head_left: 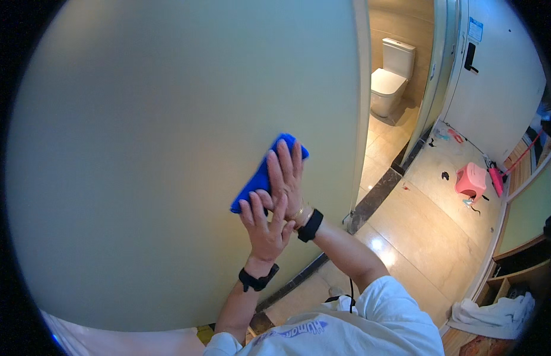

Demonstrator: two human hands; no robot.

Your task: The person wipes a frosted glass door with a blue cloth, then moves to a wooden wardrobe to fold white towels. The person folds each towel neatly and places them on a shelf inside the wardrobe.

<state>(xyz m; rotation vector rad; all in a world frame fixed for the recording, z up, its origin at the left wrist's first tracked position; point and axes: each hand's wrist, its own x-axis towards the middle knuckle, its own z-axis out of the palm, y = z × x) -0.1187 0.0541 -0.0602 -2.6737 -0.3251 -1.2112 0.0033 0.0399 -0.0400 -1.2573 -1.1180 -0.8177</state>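
Note:
A blue cloth (257, 181) lies flat against a large pale frosted panel (156, 148) in front of me. My right hand (287, 175) is spread flat on the cloth, pressing it against the panel, fingers pointing up. My left hand (264, 228) sits just below, fingers apart. Its fingers overlap the heel of the right hand and touch the cloth's lower edge. Both wrists wear black bands.
Right of the panel, an open doorway shows a white toilet (391, 74) on a tiled floor. A white door (495, 89) stands further right. A pink stool (471, 180) and a pink-handled tool (499, 178) sit on the beige floor. White towels (495, 317) lie by wooden shelves at the lower right.

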